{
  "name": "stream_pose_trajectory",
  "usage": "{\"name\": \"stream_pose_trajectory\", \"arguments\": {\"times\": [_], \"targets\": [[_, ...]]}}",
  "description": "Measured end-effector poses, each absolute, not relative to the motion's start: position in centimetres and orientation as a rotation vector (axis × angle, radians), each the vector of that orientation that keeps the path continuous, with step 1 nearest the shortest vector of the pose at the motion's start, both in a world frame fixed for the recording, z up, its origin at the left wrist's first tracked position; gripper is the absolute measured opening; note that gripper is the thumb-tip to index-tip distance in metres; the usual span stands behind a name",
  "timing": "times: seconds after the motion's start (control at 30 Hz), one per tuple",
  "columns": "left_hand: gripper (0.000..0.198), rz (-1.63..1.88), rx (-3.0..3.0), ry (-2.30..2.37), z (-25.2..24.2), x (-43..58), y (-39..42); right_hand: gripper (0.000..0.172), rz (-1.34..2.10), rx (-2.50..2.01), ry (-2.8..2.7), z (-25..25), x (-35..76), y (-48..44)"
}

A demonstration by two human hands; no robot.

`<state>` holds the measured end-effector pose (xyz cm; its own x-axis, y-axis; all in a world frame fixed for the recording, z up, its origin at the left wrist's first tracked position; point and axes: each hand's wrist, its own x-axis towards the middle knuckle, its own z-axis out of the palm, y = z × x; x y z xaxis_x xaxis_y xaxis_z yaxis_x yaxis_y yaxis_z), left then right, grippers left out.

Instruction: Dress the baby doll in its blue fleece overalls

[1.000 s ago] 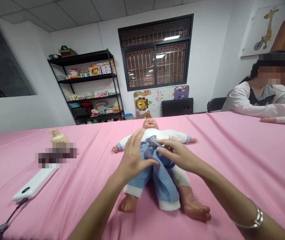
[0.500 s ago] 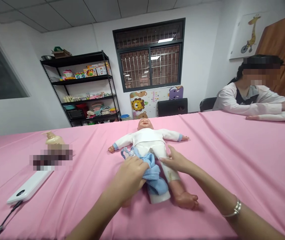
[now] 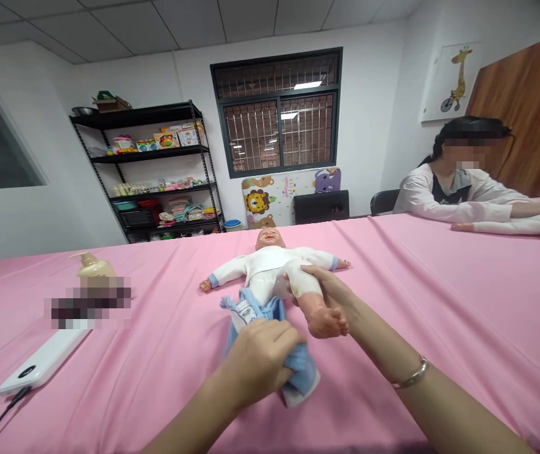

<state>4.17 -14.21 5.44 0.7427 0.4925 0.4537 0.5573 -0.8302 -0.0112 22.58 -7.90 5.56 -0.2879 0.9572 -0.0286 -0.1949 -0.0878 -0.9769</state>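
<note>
A baby doll (image 3: 270, 258) in white clothes with blue cuffs lies on its back, head away from me. My left hand (image 3: 265, 359) is closed on bunched light-blue trousers (image 3: 305, 366) with a white lining and a label; they are around the doll's leg on the left, whose lower part is hidden. My right hand (image 3: 336, 295) is wrapped around the doll's other leg (image 3: 317, 309) near the knee, holding it raised with the bare foot pointing towards me.
A pink cloth (image 3: 156, 391) covers the table. On the left are a pump bottle (image 3: 94, 268), a blurred dark object and a white power bank (image 3: 45, 362) with a cable. Another person (image 3: 454, 195) sits at the far right by a second doll's limb (image 3: 516, 226).
My left hand has pulled the blue trousers towards me. My right hand has gone from resting by the leg to gripping and lifting it, so the foot is higher.
</note>
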Motion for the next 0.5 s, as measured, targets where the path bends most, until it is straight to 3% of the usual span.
{"name": "stream_pose_trajectory", "arguments": {"times": [0.13, 0.33, 0.5], "targets": [[0.033, -0.883, -2.712, -0.659, 5.3, 4.8, -14.8, 0.034, 1.647, -0.705, -0.94, 4.7, 19.6, -7.4], [0.023, -0.938, -2.784, -1.272, 6.9, 6.2, -12.9, 0.02, 1.52, -0.73, -1.043, 3.5, 18.4, -8.1], [0.013, -0.916, -2.943, -1.448, 7.5, 7.1, -9.3, 0.028, 1.452, -0.81, -1.153, 3.0, 19.6, -8.3]]}}
